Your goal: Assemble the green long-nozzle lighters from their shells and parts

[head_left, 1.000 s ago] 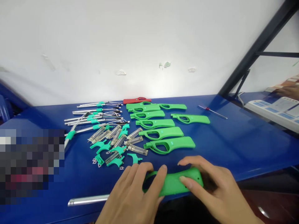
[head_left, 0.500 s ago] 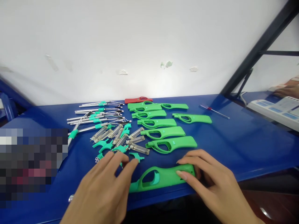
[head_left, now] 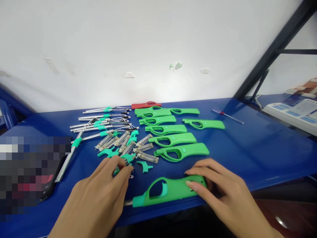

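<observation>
On the near edge of the table lies a green gas lighter (head_left: 174, 190) with a teal trigger and teal collar, its metal tube running left under my left hand. My right hand (head_left: 223, 191) grips the wide end, thumb on top and fingers behind. My left hand (head_left: 99, 195) is bent over the small parts, thumb and forefinger drawn together; what they pinch is mostly hidden. Beside those fingertips lies a loose teal trigger (head_left: 145, 166). Clear fuel tanks (head_left: 147, 157) and more teal triggers are piled just beyond.
Several green lighter half shells (head_left: 182, 152) lie in a column behind, with a red lighter shell (head_left: 146, 105) at the back. Metal lighter tubes with wires (head_left: 99, 125) lie left. A screwdriver (head_left: 228, 116) rests right. A blurred dark object (head_left: 32, 175) sits at the left.
My left hand has shifted left and away from the lighter, uncovering its teal collar and part of the tube. My right hand stays on the lighter's wide end.
</observation>
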{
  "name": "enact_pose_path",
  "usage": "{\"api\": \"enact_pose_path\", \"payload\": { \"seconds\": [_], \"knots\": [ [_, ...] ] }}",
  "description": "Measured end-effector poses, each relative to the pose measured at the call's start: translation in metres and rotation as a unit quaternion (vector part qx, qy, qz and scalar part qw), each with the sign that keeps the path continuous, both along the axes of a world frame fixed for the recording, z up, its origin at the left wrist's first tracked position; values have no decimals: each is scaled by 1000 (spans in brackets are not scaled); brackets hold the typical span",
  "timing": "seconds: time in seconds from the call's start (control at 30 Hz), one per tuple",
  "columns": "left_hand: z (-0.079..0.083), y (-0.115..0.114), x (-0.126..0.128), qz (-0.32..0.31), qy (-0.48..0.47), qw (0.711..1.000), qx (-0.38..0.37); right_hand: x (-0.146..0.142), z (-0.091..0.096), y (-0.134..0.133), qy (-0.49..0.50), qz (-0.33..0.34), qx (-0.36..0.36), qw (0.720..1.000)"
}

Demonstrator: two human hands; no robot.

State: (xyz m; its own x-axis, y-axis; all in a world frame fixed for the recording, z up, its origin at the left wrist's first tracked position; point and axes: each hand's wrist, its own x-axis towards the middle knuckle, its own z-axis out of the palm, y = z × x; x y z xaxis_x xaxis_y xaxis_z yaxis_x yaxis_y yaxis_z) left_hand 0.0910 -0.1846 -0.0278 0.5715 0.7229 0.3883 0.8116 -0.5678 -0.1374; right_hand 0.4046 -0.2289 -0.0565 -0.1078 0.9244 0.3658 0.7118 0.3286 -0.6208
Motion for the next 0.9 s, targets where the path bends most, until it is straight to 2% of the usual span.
{"api": "enact_pose_path", "payload": {
  "seconds": [0.33, 0.6, 0.73, 0.9],
  "knots": [
    [10, 5, 9, -22, 34, 999, 18, -3, 2, 0, -3, -5, 0, 1000],
    [1, 4, 5, -5, 21, 999, -39, -7, 5, 2, -16, -22, 26, 999],
    [-4, 1, 2, 16, -3, 999, -35, -11, 7, 3, -39, -31, 51, 997],
    [-4, -2, 9, -57, -36, 998, 0, -13, 4, 3, -48, -44, 43, 997]
  ]
}}
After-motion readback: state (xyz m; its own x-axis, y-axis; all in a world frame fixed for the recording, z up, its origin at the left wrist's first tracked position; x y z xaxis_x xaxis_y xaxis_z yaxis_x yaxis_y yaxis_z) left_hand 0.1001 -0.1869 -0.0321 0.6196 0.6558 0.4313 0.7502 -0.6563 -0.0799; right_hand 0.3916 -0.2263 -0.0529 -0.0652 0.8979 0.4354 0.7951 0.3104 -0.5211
